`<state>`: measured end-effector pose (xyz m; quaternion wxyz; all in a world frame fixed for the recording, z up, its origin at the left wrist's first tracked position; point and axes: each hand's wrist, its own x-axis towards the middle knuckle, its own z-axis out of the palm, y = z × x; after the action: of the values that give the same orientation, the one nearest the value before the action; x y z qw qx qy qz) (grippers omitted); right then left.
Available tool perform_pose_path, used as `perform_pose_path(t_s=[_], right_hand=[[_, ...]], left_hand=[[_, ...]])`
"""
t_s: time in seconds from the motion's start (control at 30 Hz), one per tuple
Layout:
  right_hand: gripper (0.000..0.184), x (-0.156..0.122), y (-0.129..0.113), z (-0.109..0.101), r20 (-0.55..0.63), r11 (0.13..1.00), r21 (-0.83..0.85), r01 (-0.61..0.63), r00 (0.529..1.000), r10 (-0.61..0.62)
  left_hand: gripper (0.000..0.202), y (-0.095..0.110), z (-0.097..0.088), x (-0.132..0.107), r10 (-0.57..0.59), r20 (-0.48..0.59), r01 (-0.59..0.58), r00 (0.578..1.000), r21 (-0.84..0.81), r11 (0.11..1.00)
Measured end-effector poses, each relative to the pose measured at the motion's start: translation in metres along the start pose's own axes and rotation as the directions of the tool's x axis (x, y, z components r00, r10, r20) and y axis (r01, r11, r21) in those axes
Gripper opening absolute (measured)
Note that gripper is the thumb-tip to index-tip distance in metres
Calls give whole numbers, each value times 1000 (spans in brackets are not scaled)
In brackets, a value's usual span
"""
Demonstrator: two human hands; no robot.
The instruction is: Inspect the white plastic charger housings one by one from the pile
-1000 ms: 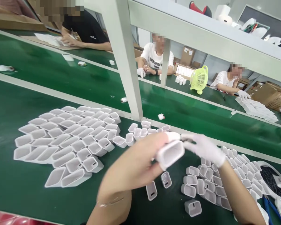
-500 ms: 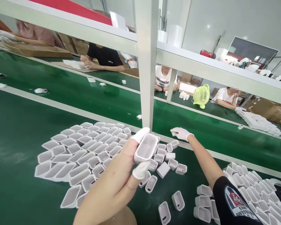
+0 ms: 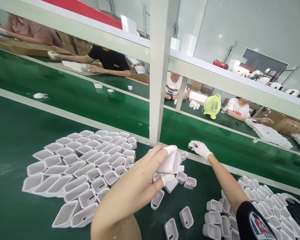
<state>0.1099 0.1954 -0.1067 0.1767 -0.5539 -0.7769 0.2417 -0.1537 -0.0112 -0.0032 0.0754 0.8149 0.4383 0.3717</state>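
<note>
My left hand [image 3: 140, 178], with white covers on thumb and fingertip, grips a white open-ended plastic shell [image 3: 168, 164], tilted so its opening faces right. Loose shells [image 3: 190, 182] lie beneath and beside it on the green table. A large group of upright shells [image 3: 90, 160] stands packed together to the left. By the strip along the conveyor's edge, my right hand [image 3: 202, 150] in a white glove has its fingers closed round a small dark-and-white part [image 3: 191, 146], mostly hidden by the fingers.
A pale post [image 3: 157, 83] rises in front of me, carrying a shelf beam [image 3: 227, 75]. Beyond it runs a green conveyor [image 3: 110, 106] with small white parts on it. More shells [image 3: 272, 206] stand at right. Co-workers sit across, near a green fan [image 3: 212, 106].
My left hand has turned the shell from facing me to facing right and moved right. My right hand has shifted slightly right and down; a dark part now shows in its fingers.
</note>
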Motion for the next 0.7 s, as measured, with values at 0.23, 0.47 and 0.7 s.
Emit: perform_pose_path(t_s=[0.23,0.47,0.7], right_hand=[[29,-63,-31,-39,-253,960,273,60,967,11],[41,-205,-93,-94,-420,910,-120,396,810,-408],[21,-230,-114,-109,-240,687,-495,532,676,-696]], left_hand=[[45,8,18,10,33,119,-32,992,-7,999],[45,30,40,32,197,106,-180,975,-150,972],[36,43,61,42,375,75,-351,924,-226,909]])
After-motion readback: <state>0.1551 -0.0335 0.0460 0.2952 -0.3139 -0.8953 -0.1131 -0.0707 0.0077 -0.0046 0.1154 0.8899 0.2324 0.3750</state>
